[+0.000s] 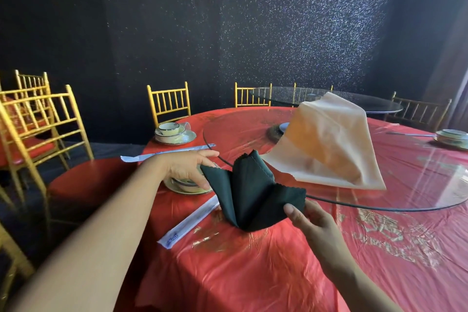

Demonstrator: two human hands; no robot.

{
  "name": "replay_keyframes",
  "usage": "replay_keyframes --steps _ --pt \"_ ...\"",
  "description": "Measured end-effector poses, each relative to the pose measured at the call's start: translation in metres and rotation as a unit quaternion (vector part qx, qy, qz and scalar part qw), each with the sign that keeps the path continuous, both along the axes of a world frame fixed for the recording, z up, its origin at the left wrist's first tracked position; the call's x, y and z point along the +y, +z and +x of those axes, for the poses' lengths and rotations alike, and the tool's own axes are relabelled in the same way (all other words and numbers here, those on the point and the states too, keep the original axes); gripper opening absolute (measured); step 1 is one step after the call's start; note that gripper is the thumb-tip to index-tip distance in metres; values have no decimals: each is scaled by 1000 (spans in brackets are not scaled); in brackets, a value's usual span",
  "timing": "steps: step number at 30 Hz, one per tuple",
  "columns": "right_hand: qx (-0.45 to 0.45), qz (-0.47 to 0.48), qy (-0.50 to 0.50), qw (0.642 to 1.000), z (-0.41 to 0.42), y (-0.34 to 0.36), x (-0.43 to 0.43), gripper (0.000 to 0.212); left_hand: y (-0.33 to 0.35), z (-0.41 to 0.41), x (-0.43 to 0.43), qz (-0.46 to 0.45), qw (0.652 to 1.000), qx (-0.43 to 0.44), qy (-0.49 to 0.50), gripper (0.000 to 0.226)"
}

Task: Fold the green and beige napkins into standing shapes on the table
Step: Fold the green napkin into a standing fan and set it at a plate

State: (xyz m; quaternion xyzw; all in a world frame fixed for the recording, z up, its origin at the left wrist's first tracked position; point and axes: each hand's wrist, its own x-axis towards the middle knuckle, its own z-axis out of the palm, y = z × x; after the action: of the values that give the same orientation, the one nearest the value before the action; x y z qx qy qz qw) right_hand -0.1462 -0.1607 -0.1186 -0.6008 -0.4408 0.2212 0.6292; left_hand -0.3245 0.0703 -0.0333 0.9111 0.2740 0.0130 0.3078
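Observation:
The dark green napkin (250,192) stands folded on the red tablecloth (266,268), fanned into three upright points with zigzag edges. My right hand (310,220) pinches its right flap between thumb and fingers. My left hand (192,168) touches the left flap's tip, fingers spread, above a bowl. The beige napkin (326,147) lies draped in a loose peaked heap on the glass turntable (405,185), just behind the green one and untouched.
A bowl on a saucer (187,186) sits under my left hand. Wrapped chopsticks (188,223) lie left of the green napkin, another pair (167,152) farther back. More place settings (174,132) and gold chairs (169,101) ring the table.

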Motion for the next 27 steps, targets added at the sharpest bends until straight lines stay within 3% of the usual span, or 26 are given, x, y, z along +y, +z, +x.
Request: replay_keyframes --steps 6,9,13,19,24,27 --pt "-8 -14 -13 1000 1 -3 2 31 3 18 4 111 990 87 -16 28" --pt "5 -11 -15 1000 1 -3 2 22 0 18 8 160 983 87 -2 30" --pt "17 -2 -18 1000 0 -1 0 17 -2 4 12 126 991 -1 36 12" --pt "10 6 -27 1000 1 0 -1 24 -5 -18 12 -2 976 -174 133 9" --pt "7 5 -30 1000 -3 1 -3 21 -17 -16 9 -7 958 -224 179 16" --pt "0 0 -30 1000 -1 0 -4 38 -20 -13 6 -13 950 -246 193 17"
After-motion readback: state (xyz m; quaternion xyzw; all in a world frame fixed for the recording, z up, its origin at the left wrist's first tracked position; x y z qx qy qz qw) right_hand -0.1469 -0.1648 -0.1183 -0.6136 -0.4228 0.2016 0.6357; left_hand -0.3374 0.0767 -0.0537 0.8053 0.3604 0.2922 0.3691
